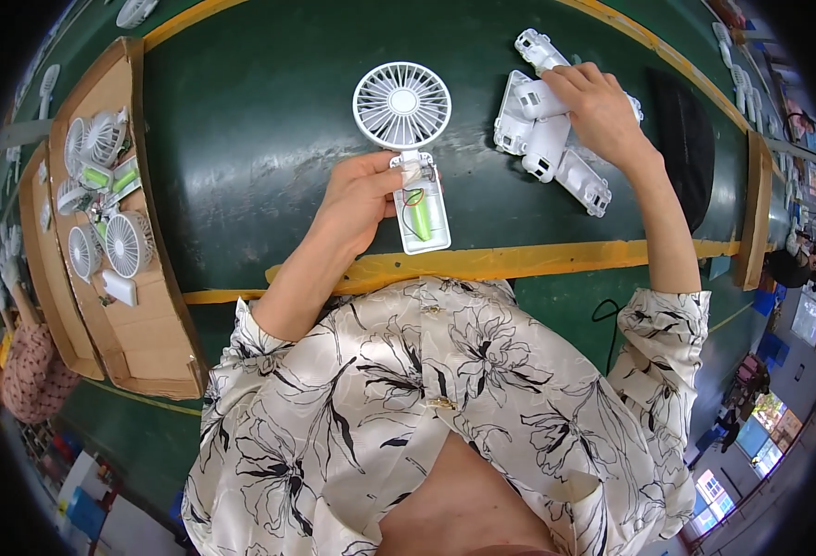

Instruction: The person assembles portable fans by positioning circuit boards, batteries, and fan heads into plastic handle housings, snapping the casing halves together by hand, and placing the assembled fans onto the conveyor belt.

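Note:
My left hand (354, 199) grips a white handheld fan (402, 104) by its handle, thumb across the top of the grip. The handle's back is off, and a green cylindrical battery (420, 221) with thin red and dark wires shows inside. At the right, my right hand (598, 109) reaches over a loose pile of white plastic handle shells (545, 146). Its fingers curl down on an upper shell (539, 97) and appear to grip it; the fingertips are partly hidden.
A cardboard tray (153, 347) at the left holds several open white fans with green batteries. A black cloth-like object (686, 148) lies right of the shells. Yellow tape (500, 260) runs along the green table's near edge. Another person (32, 371) sits at far left.

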A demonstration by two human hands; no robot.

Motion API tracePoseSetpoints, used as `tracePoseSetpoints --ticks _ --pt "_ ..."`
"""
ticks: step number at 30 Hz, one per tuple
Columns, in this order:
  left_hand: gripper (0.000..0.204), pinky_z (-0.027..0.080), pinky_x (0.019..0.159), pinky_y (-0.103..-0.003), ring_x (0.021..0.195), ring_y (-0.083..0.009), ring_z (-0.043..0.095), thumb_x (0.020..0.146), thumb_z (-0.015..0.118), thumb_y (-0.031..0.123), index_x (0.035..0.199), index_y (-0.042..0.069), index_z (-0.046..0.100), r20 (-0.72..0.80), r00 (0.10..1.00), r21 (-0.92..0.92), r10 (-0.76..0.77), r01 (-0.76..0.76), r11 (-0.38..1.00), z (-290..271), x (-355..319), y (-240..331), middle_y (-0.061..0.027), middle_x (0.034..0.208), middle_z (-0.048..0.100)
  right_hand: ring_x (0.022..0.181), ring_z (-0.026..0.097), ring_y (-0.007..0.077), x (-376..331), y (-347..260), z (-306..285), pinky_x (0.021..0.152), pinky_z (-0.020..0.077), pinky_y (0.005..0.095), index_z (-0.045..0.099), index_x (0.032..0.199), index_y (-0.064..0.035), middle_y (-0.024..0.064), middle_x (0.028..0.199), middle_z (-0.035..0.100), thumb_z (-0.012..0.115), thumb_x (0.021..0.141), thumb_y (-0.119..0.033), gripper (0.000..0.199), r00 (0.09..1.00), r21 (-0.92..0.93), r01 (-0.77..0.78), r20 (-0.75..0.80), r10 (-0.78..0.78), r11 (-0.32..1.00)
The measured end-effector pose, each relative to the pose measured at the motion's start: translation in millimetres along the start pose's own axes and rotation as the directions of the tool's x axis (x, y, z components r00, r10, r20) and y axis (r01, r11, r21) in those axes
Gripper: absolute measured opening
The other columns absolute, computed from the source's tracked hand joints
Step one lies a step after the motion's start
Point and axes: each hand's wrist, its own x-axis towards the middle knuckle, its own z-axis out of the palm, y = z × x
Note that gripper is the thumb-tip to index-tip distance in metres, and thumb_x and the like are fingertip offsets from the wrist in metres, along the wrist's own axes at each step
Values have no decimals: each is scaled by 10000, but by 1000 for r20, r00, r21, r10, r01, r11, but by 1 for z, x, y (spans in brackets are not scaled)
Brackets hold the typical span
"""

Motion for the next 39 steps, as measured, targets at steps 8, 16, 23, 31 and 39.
tracePoseSetpoints --ticks 8,16,23,31,39 --pt "259 495 768 -367 868 -247 608 829 435 55 1033 -88 506 -30 999 -120 21 -24 992 14 2 -12 -172 962 596 895 482 264 -18 -31 -27 754 401 359 518 1066 -28 99 950 532 581 596 -90 478 972 102 -136 -180 153 985" --pt "225 499 733 -314 834 -179 606 836 467 85 1000 -44 551 -29 998 -116 52 -55 992 28 3 -20 -114 947 605 634 517 281 -47 -125 -61 545 429 350 507 1011 79 148 753 507 666 596 -143 497 906 618 -281 -82 416 735" --pt "182 482 685 -282 758 -132 577 825 493 112 937 -7 573 -15 1000 -209 -4 1 978 32 0 -15 -65 869 594 588 521 282 -52 -155 -57 493 435 357 488 1009 79 142 748 491 665 576 -112 505 920 663 -266 -42 389 700" --pt "321 459 738 -325 811 -150 563 865 426 306 984 31 541 18 1000 -360 -7 13 933 33 1 -17 -59 903 579 603 521 266 -36 -165 -52 471 435 357 479 970 57 127 733 470 671 566 -118 479 941 615 -245 -36 337 750" --pt "423 411 824 -339 925 -173 529 877 395 390 1095 37 473 83 996 -335 20 9 942 34 -1 -16 -75 1042 538 627 530 264 -32 -169 -45 474 444 355 478 969 55 121 739 467 675 561 -127 489 943 577 -241 -52 329 781"
